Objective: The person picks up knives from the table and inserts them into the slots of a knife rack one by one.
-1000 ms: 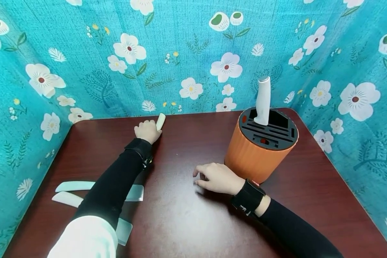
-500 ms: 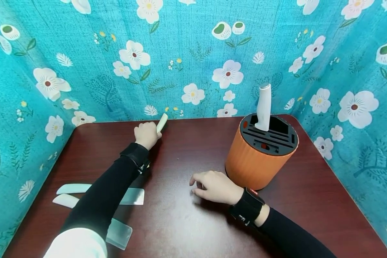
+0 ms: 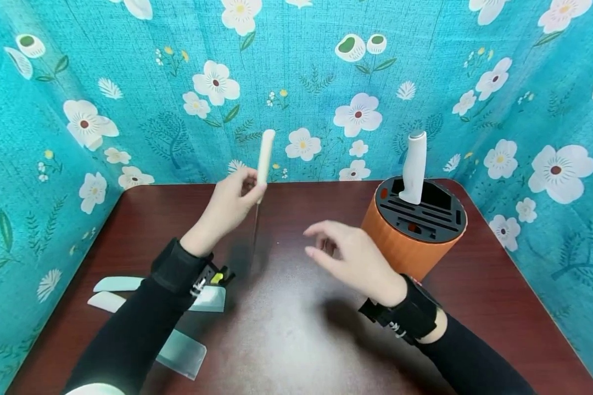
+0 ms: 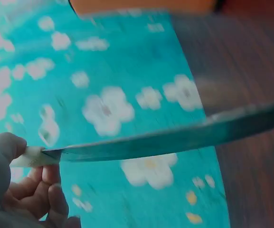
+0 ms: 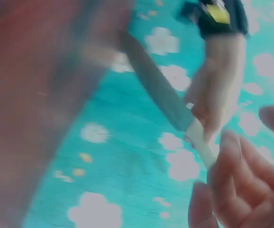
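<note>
The sleeves (image 3: pixel 128 329) are black and close-fitting, with white fabric (image 3: pixel 96 390) over the left one. Black wrist straps (image 3: pixel 178 269) carry small white markings (image 3: pixel 397 329), the left also a yellow patch (image 3: pixel 217 278).

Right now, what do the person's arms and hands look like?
Left hand and right hand: bare, no gloves. Snug black fabric sleeves cover both forearms; a bit of white fabric shows at the left one, by the head view's bottom edge. Broad black wrist straps carry dark mounts with small white markings; the left one also shows a yellow patch.
</note>
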{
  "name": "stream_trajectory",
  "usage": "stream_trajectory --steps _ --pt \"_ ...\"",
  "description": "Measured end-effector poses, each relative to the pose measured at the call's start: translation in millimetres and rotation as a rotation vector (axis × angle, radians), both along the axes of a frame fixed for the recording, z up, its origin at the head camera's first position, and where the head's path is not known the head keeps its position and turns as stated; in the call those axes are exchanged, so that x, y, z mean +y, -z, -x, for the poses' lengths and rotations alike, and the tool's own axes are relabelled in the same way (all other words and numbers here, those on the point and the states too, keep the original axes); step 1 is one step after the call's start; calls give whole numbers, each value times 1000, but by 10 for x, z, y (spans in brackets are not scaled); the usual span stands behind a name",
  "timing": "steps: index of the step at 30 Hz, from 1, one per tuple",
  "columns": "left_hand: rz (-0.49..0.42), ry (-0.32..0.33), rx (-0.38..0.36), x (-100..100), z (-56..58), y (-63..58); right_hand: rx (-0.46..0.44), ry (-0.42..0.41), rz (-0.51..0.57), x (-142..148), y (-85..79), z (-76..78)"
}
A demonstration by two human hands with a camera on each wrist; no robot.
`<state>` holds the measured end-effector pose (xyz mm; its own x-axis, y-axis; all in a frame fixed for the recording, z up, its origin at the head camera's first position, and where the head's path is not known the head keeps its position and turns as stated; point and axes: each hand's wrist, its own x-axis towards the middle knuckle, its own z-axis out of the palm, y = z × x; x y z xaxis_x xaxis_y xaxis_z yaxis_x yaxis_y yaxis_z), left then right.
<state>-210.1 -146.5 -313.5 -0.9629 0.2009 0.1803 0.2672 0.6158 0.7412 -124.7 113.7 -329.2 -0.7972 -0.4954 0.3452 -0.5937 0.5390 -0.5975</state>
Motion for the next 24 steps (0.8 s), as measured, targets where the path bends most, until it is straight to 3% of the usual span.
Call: stream_trajectory --steps 3,7,12,19,24 --pt "4 98 93 139 -256 -49 9 52 102 35 -223 -12" --pt "93 205 241 287 -566 -69 22 100 182 48 -427 -8" --pt "174 301 372 399 -807 -79 12 86 245 38 -550 14" --pt "127 387 366 473 -966 -52 -91 -75 303 54 -591 22" --pt "52 402 290 450 -1044 -32 -8 -81 295 75 -684 -4"
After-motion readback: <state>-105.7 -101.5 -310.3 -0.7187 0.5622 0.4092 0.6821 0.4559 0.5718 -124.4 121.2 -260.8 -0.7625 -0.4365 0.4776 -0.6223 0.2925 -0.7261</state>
